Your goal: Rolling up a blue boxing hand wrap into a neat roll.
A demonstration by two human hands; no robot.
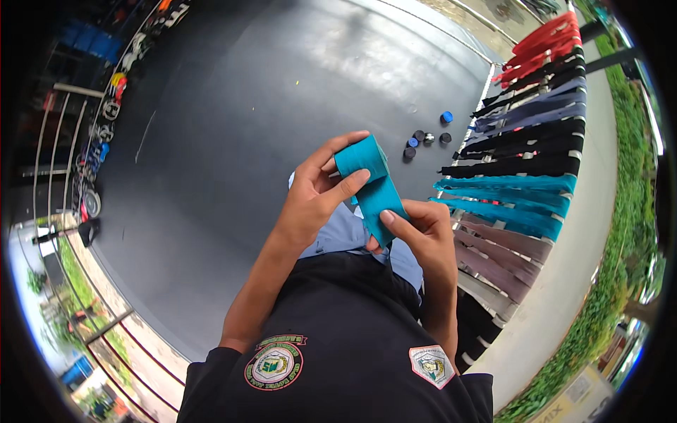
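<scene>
My left hand grips the rolled part of a teal cloth hand wrap, its thumb lying across the front of the roll. A flat length of the wrap runs from the roll down to my right hand, which pinches it between thumb and fingers. The fingers behind the cloth are partly hidden. Both hands are held in front of my waist, above light blue trousers. More teal wraps hang over the ropes on the right.
Several small rolled wraps, black and blue, lie on the dark mat floor. Red, black, purple-grey and mauve wraps hang along the right-hand ropes. Gear lines the mat's left edge, including a round pad. Ropes border the mat at the lower left.
</scene>
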